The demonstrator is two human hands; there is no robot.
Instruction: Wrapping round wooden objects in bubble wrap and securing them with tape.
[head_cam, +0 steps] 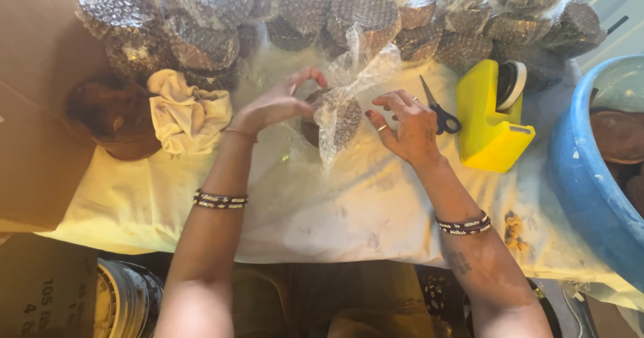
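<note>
A dark round object [341, 118] partly covered in bubble wrap [349, 76] lies in the middle of the cloth-covered table [349, 204]. My left hand [278, 102] curls over its left side, fingertips touching the wrap. My right hand [406, 127] rests just right of it, fingers spread and touching the wrap's edge. A loose flap of bubble wrap stands up between my hands. Both wrists wear beaded bracelets.
Several bubble-wrapped bundles [215, 16] are piled along the back. Black scissors [439, 113] and a yellow tape dispenser [491, 120] lie at the right. A blue tub [590, 197] holds brown pieces. A cream rag [188, 113], a brown bowl [114, 117] and a cardboard box [37, 110] are left.
</note>
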